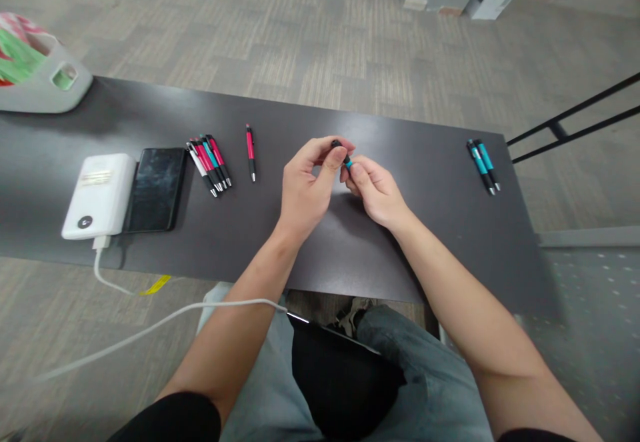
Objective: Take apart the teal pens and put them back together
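My left hand (305,189) and my right hand (376,192) meet above the middle of the dark table (350,255), both pinched on one teal and black pen (343,153). Left fingers close round its black upper end, right fingers round the teal part; most of the pen is hidden. A single red pen (251,152) lies left of my hands. Further left sits a bundle of several red, teal and white pens (210,164). Two teal pens (483,166) lie near the table's right end.
A black phone (156,189) and a white power bank (100,195) lie at the left, a white cable (150,325) trailing off the front edge. A grey basket (40,69) stands at the far left corner. Black metal bars (575,122) rise at the right.
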Demonstrator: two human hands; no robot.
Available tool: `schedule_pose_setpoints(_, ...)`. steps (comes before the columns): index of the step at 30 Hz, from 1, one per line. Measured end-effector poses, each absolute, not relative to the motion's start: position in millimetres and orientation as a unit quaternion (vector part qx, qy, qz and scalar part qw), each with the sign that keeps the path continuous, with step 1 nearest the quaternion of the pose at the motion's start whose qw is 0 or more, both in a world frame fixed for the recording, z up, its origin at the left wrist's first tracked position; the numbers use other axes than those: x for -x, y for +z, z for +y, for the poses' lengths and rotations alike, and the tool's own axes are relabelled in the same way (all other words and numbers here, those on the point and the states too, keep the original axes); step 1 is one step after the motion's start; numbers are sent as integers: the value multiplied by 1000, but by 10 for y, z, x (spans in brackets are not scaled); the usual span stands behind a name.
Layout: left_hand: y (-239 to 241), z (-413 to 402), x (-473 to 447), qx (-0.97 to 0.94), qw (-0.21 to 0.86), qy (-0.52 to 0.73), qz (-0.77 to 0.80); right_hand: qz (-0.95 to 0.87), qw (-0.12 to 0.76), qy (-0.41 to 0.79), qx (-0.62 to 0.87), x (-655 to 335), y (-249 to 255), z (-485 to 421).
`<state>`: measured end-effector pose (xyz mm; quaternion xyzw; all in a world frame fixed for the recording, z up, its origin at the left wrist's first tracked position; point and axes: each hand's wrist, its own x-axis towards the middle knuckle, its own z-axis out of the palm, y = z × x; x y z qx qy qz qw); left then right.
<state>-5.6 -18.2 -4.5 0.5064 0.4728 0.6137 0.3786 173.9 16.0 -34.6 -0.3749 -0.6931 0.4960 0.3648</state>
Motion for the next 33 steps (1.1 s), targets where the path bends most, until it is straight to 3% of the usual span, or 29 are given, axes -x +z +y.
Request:
schedule_pose_setpoints(8, -186, -106, 13, -466, 386, 671, 428, -745, 367, 369, 417, -1761, -253, 156)
schedule_pose_setpoints(33, -127, -89, 85, -462, 405, 608, 503, -744, 369, 397, 392, -1838, -288, 286)
